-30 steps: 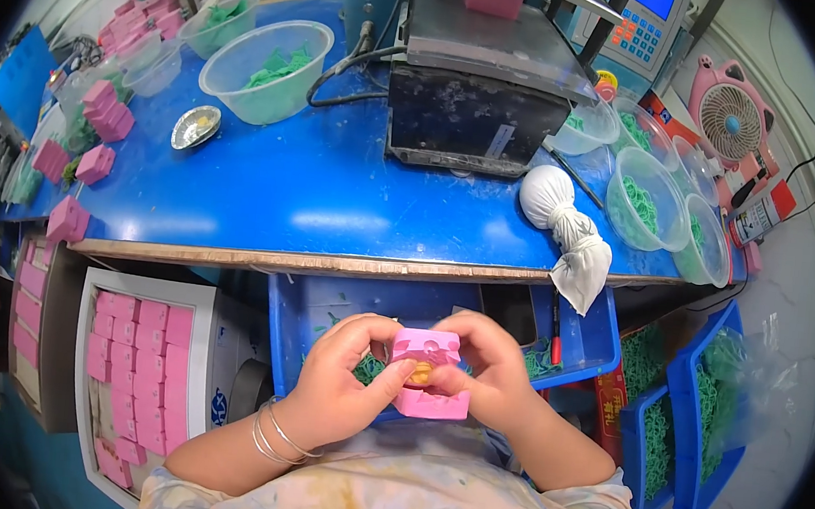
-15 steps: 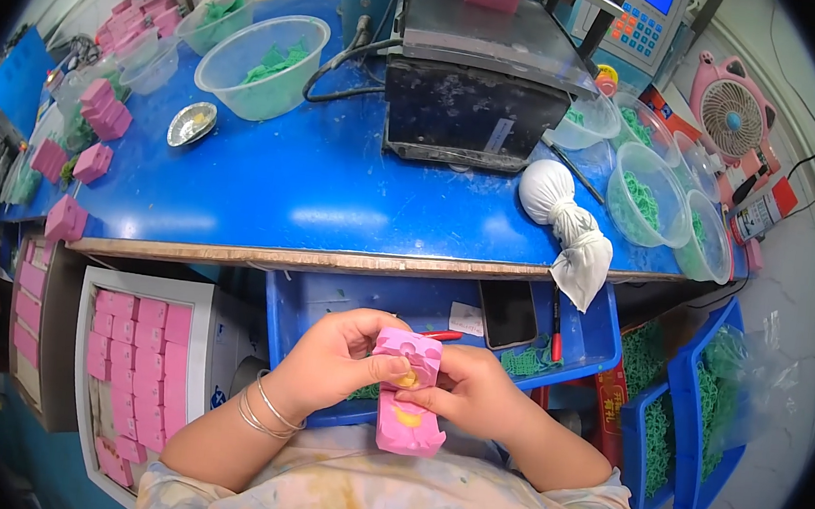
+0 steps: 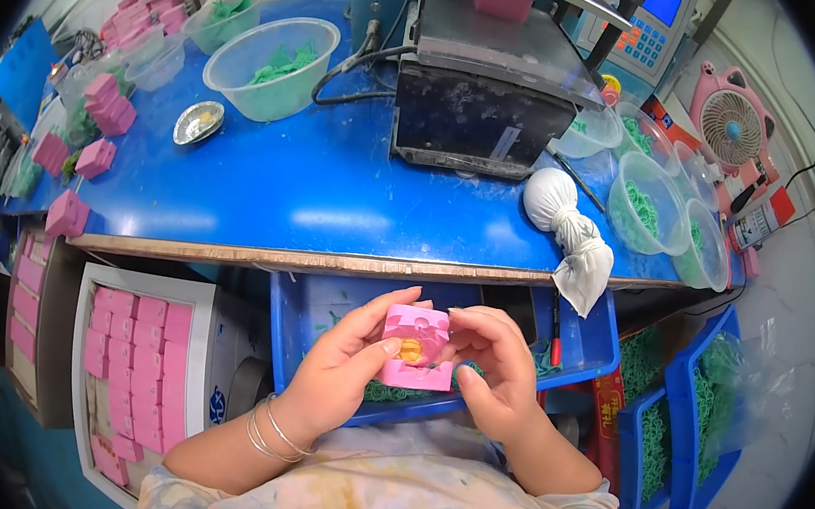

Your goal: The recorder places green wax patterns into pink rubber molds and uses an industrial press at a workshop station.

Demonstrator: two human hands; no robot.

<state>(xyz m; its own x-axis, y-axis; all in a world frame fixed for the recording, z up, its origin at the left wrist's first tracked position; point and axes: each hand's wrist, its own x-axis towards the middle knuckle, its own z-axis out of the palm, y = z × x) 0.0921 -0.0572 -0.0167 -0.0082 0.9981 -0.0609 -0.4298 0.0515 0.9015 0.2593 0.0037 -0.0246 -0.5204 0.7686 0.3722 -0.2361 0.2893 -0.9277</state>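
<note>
A pink two-part rubber mold (image 3: 407,375) is parted in front of me, its halves at an angle to each other. Yellow material shows in the hollow of the upper half. My left hand (image 3: 345,361) grips the mold from the left, with the thumb pressed onto its inner face by the yellow part. At the mold's right edge, my right hand (image 3: 499,369) is open, fingers curved and thumb apart from them. Its fingertips are close to the upper half; whether they touch it is hard to see. Under both hands lies a blue tray (image 3: 589,343) holding green pieces.
Across the blue table (image 3: 336,190) stand a black press-like machine (image 3: 482,120), a tied white cloth bag (image 3: 570,225) and clear bowls (image 3: 271,97) of green pieces. Pink molds fill a white-framed box (image 3: 200,299) at left. Blue bins (image 3: 686,502) stand at right.
The mold's lower half has tilted up, so the mold looks shorter. My right hand has let go of its pinch and spread at the right edge. The left hand keeps its grip.
</note>
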